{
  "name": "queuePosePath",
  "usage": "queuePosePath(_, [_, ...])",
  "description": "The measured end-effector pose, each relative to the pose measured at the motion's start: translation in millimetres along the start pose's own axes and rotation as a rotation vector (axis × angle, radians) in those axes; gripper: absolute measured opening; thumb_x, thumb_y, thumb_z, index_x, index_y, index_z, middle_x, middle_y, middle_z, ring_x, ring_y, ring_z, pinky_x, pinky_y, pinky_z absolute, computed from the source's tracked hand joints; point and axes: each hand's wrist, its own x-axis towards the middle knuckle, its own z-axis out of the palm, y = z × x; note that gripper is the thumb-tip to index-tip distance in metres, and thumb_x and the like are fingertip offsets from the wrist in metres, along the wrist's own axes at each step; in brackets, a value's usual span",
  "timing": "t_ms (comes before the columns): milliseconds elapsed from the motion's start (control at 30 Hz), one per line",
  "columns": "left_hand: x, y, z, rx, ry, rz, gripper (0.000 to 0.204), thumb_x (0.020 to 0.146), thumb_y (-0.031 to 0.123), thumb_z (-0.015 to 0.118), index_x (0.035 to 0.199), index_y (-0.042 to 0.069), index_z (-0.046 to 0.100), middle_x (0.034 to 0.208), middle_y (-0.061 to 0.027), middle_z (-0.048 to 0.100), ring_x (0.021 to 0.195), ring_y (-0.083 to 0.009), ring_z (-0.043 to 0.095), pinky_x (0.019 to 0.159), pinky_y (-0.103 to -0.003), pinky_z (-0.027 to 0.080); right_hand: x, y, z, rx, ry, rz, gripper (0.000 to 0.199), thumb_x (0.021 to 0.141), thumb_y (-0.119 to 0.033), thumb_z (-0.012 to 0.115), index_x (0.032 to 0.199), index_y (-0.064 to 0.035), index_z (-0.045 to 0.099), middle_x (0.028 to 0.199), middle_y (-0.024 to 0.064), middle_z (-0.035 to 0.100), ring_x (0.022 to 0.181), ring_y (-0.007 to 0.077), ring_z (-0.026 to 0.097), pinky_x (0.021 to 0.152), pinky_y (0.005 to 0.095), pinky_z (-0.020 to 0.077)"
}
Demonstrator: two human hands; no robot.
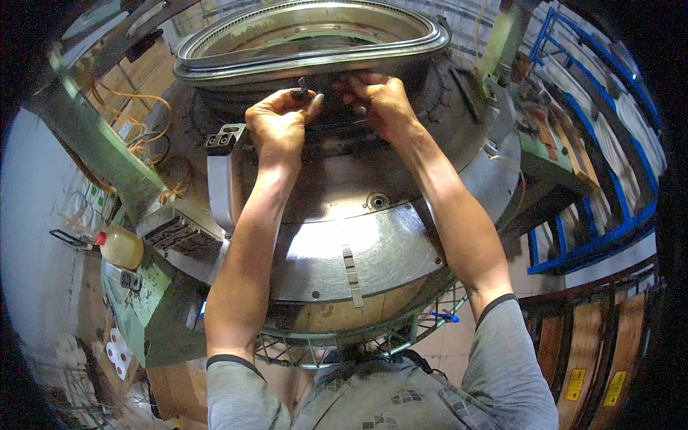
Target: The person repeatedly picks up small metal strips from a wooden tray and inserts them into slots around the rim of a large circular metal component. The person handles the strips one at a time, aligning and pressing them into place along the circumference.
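A large round metal machine with a shiny steel skirt fills the middle of the view. Its top carries a wide bright metal ring. My left hand reaches up under that ring and pinches a small dark metal part between thumb and fingers. My right hand is just to the right of it, fingers curled against the dark band of the machine below the ring. What the right fingers grip is hidden. Both forearms come up from the lower edge, in grey short sleeves.
A yellow plastic bottle with a red cap stands on a green frame at the left. Orange wires hang at the upper left. Blue racks stand at the right. White cones lie lower left.
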Motion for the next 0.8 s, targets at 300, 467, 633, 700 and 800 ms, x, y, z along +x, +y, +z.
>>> queuePosePath(300, [-5,2,1,0.060,-0.007,-0.021,0.012,0.078,-0.004,0.081,0.088,0.000,0.076,0.082,-0.0017,0.073,0.074,-0.0069,0.063,0.070,-0.023,0.051,-19,9,-27,-0.674,-0.146,-0.091,0.026,0.087,-0.024,0.073,0.100,-0.0026,0.078,0.077,0.0092,0.074,0.064,0.0164,0.066,0.063,0.0318,0.0554])
queuePosePath(467, [-7,5,1,0.050,-0.030,-0.039,0.012,0.079,-0.005,0.080,0.088,0.001,0.075,0.079,-0.0007,0.072,0.071,-0.0061,0.061,0.067,-0.023,0.050,-6,25,-11,-1.329,0.110,-0.216,0.039,0.084,-0.048,0.075,0.089,-0.0099,0.080,0.079,0.0154,0.074,0.074,0.0302,0.073,0.072,0.0408,0.0582])
queuePosePath(633, [-8,3,0,0.033,-0.027,-0.099,0.011,0.079,-0.006,0.079,0.085,0.001,0.075,0.078,0.0006,0.071,0.068,-0.0053,0.059,0.066,-0.022,0.049,-19,9,-30,-1.589,0.093,-0.055,0.046,0.082,-0.056,0.074,0.094,-0.0118,0.078,0.095,0.0188,0.074,0.094,0.0399,0.070,0.082,0.0480,0.0565])
queuePosePath(700, [-7,2,0,0.038,-0.048,-0.090,0.011,0.078,-0.006,0.078,0.085,0.001,0.074,0.078,-0.0001,0.071,0.068,-0.0057,0.060,0.065,-0.023,0.049,-25,-2,-35,-1.415,0.038,-0.079,0.046,0.084,-0.047,0.076,0.107,-0.0077,0.076,0.101,0.0197,0.074,0.094,0.0329,0.072,0.081,0.0453,0.0564])
queuePosePath(800, [-6,0,4,-0.046,-0.106,-0.127,0.010,0.078,-0.007,0.077,0.084,-0.001,0.073,0.080,-0.0032,0.071,0.069,-0.0084,0.063,0.065,-0.024,0.052,-36,-11,-32,-0.783,-0.227,-0.202,0.039,0.084,-0.034,0.080,0.104,-0.0014,0.076,0.090,0.0170,0.076,0.077,0.0236,0.073,0.071,0.0340,0.0570])
